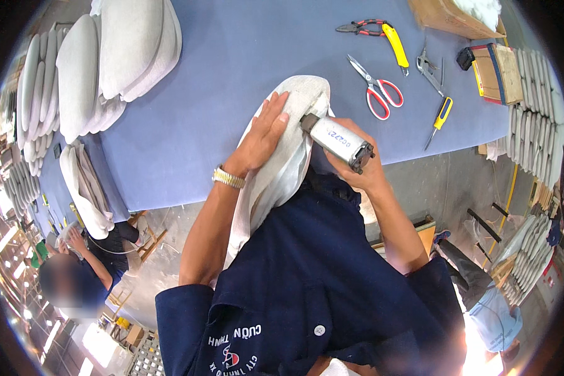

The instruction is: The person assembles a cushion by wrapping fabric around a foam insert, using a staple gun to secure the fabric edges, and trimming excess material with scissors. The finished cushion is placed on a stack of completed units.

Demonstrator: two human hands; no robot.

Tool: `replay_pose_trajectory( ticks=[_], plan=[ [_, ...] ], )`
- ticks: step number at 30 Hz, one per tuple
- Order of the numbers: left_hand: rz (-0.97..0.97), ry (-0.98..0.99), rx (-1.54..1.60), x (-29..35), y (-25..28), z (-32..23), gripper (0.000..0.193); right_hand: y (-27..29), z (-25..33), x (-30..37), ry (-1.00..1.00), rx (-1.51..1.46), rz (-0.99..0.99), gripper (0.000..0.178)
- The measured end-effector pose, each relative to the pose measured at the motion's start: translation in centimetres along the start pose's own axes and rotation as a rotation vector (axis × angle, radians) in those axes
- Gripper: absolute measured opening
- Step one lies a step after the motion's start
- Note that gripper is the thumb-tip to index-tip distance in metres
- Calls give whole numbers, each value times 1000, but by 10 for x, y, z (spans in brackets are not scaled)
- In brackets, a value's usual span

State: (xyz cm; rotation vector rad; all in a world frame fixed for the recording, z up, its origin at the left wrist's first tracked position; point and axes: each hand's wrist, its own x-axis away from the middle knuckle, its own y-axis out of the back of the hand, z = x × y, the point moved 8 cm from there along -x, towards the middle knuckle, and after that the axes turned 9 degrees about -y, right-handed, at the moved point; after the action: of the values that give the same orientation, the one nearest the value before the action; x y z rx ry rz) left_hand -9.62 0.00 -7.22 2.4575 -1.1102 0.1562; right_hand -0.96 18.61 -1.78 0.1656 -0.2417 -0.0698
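A light grey fabric-covered seat panel (284, 119) lies tilted across the table's near edge, its lower end against my torso. My left hand (266, 135) rests flat on its upper face, fingers stretched out, with a gold watch (229, 178) at the wrist. My right hand (357, 160) is wrapped round a staple gun (338, 141) with a silver body. The gun's dark nose touches or nearly touches the panel's right side by its rim; the exact contact is too small to tell.
On the blue-covered table (232, 50) lie red-handled scissors (376, 88), pliers (361, 27), a yellow cutter (396, 49), a screwdriver (442, 116) and a metal tool (430, 72). Stacked grey panels (131, 50) stand at the left. Cardboard boxes (460, 19) sit far right. Other people work nearby.
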Motion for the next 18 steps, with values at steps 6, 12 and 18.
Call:
replay_pose_trajectory(
  ticks=[6, 12, 18],
  plan=[
    [-92, -96, -358, 13, -12, -34, 83, 0, 1, 4, -9, -10, -12, 51],
    [-163, 8, -518, 15, -9, -43, 83, 1, 1, 4, -4, 9, -13, 60],
    [-159, 31, -527, 17, -8, -49, 85, 0, 5, 7, 16, 4, 42, 58]
  ],
)
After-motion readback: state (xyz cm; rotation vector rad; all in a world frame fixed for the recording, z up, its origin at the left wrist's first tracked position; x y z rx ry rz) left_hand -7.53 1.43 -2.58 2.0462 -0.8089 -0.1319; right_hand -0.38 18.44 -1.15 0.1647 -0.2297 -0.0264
